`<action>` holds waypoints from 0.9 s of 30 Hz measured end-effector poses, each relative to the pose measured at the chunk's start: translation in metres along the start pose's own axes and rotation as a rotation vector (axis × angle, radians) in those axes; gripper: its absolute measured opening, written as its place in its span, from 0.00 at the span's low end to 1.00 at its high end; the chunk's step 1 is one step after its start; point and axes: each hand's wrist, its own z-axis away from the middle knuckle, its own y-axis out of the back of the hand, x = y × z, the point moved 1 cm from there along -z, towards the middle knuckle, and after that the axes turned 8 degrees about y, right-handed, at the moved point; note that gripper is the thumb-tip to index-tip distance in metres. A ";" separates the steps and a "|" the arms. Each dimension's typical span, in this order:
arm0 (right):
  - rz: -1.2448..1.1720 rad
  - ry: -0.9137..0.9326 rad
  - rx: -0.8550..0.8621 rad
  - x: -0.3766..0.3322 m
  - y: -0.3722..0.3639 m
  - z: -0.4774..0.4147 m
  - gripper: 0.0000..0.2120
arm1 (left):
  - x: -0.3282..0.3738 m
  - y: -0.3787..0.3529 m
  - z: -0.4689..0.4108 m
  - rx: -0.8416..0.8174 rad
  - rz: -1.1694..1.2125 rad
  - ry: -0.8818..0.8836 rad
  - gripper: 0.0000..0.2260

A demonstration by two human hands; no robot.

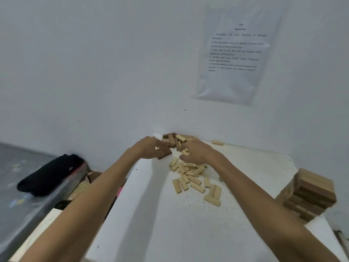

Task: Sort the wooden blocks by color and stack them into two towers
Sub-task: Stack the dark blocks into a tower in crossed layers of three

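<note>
1. The left hand (149, 148) is closed on a dark block (164, 153) at the far table (151, 224) edge, seemingly so that brown pieces are drawn leftward.
2. The right hand (196, 151) is curled round a light block (186, 152), above the pale blocks (190, 178) gathered near.
3. A stacked tower (309, 193) is set well apart at the right, presumably clear of the sorting.

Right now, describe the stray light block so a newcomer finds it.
Start at the white table, at its far edge below the paper sheet on the wall. The stray light block lies there alone, right of the right hand, apart from the pile of light blocks.
</note>
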 end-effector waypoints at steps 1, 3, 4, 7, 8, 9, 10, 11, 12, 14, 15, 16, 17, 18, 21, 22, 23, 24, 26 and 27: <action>0.011 -0.018 -0.009 0.004 -0.006 -0.010 0.22 | -0.001 -0.004 -0.005 0.002 -0.003 0.013 0.12; 0.024 -0.041 -0.014 0.012 -0.016 -0.029 0.21 | -0.002 -0.012 -0.016 0.008 -0.003 0.024 0.08; 0.027 -0.045 -0.009 0.015 -0.021 -0.036 0.20 | -0.002 -0.016 -0.023 0.019 -0.002 0.033 0.09; 0.050 -0.042 0.026 0.021 -0.034 -0.054 0.18 | -0.002 -0.027 -0.037 0.081 -0.040 0.028 0.14; 0.062 -0.031 0.039 0.022 -0.039 -0.058 0.18 | -0.003 -0.033 -0.042 0.098 -0.062 0.024 0.15; 0.073 -0.017 0.053 0.022 -0.044 -0.060 0.20 | -0.004 -0.037 -0.045 0.114 -0.083 0.016 0.15; 0.083 -0.004 0.070 0.022 -0.048 -0.060 0.21 | -0.005 -0.041 -0.049 0.125 -0.099 0.016 0.15; 0.086 0.003 0.096 0.022 -0.052 -0.060 0.21 | -0.005 -0.046 -0.050 0.145 -0.116 0.015 0.15; 0.080 0.002 0.134 0.022 -0.055 -0.059 0.20 | -0.006 -0.051 -0.051 0.167 -0.129 0.017 0.14; 0.050 -0.011 0.241 0.022 -0.060 -0.059 0.15 | -0.005 -0.059 -0.052 0.231 -0.127 0.013 0.12; 0.024 -0.022 0.295 0.022 -0.061 -0.059 0.12 | -0.004 -0.061 -0.051 0.254 -0.115 0.014 0.11; -0.006 -0.040 0.332 0.023 -0.063 -0.060 0.10 | -0.004 -0.063 -0.049 0.269 -0.102 0.018 0.12; -0.028 -0.061 0.357 0.023 -0.065 -0.061 0.09 | -0.004 -0.064 -0.047 0.275 -0.092 0.023 0.12; -0.035 -0.087 0.372 0.024 -0.067 -0.062 0.09 | -0.003 -0.066 -0.046 0.274 -0.081 0.027 0.13; -0.022 -0.174 0.412 0.022 -0.075 -0.066 0.11 | -0.001 -0.066 -0.043 0.270 -0.053 0.016 0.13; -0.017 -0.197 0.418 0.021 -0.077 -0.066 0.11 | 0.000 -0.065 -0.041 0.272 -0.030 0.014 0.12; -0.014 -0.216 0.417 0.019 -0.078 -0.065 0.11 | 0.001 -0.064 -0.039 0.276 -0.003 0.010 0.11; -0.007 -0.229 0.417 0.018 -0.077 -0.064 0.12 | 0.002 -0.062 -0.037 0.279 0.026 0.008 0.14; -0.014 -0.249 0.434 0.015 -0.073 -0.056 0.16 | 0.002 -0.058 -0.030 0.275 0.089 0.017 0.19; -0.042 -0.249 0.454 0.015 -0.071 -0.051 0.17 | 0.001 -0.057 -0.028 0.272 0.120 0.021 0.20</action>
